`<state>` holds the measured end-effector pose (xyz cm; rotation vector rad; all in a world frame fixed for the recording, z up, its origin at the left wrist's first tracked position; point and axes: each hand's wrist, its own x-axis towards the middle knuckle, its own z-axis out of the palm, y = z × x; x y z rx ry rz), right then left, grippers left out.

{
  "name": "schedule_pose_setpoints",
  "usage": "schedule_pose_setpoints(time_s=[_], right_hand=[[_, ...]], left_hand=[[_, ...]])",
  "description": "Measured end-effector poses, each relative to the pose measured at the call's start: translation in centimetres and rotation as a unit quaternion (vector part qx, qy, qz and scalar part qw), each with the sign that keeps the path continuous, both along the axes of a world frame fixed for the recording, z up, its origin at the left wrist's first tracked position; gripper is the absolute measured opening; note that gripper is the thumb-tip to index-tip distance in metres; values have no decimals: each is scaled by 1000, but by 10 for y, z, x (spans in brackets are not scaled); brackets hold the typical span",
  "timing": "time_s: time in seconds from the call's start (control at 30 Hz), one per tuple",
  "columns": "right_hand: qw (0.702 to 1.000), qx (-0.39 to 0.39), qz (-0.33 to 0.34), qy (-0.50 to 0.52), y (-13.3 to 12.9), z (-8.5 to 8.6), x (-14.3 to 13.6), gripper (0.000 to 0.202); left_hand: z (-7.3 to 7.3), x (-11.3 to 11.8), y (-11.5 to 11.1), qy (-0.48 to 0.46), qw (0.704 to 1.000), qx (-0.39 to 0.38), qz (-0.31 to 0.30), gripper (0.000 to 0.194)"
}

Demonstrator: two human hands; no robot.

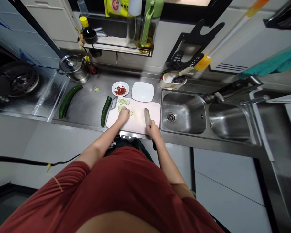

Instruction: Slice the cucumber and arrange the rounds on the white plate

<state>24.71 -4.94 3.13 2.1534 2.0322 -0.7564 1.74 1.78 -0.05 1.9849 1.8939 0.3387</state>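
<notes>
My right hand (153,130) is closed round the handle of a kitchen knife (147,116), its blade over the right part of a white cutting board (138,124). Toward the board's left side, my left hand (123,115) has its fingers drawn together among thin cucumber slices (124,102); what it pinches, if anything, is hidden. One slice (131,113) lies just right of those fingertips. A cut length of cucumber (106,111) rests along the board's left edge. Behind the board sit an unused-looking white square plate (142,91) and a round plate (120,89) bearing chopped red pieces.
A whole cucumber (69,101) and a lidded steel pot (74,68) stand to the left, with a wok (13,79) beyond. On the right is a double sink (184,111) with a faucet (232,90). A shelf (116,47) with bottles hangs over the counter's back.
</notes>
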Motion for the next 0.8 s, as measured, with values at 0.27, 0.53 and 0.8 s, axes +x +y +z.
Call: schedule_pose_setpoints(time_s=[0.27, 0.53, 0.8], right_hand=[[1000, -17, 2, -14, 0, 1, -3, 32], [998, -38, 14, -46, 1, 10, -8, 31], [997, -28, 37, -61, 1, 10, -10, 30]], left_hand=[[1, 4, 5, -44, 997, -26, 55, 16], [8, -3, 1, -141, 978, -77, 136, 9], [-1, -39, -8, -152, 965, -32, 211, 12]])
